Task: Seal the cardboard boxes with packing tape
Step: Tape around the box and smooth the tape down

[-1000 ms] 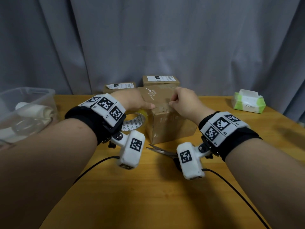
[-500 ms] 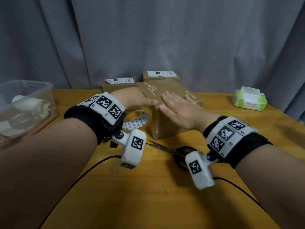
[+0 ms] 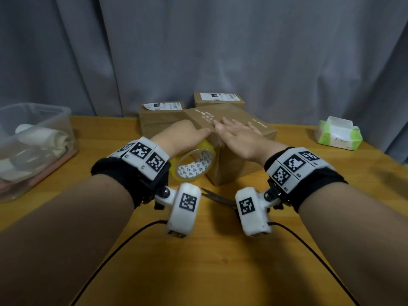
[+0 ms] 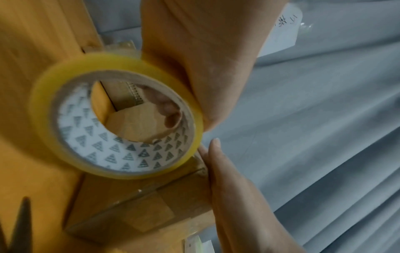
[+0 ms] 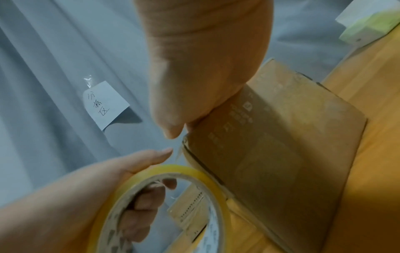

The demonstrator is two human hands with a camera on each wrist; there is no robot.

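The front cardboard box (image 3: 229,149) stands on the wooden table (image 3: 198,261), just ahead of the scissors (image 3: 217,198). The right hand (image 3: 239,138) lies flat on the box's top, fingers straight and spread, pressing down. The left hand (image 3: 183,138) grips the yellow tape roll (image 3: 194,161) against the box's left side, fingers curled through the core, thumb stretched to the box's top edge. Two more labelled boxes (image 3: 162,115) sit behind the front box.
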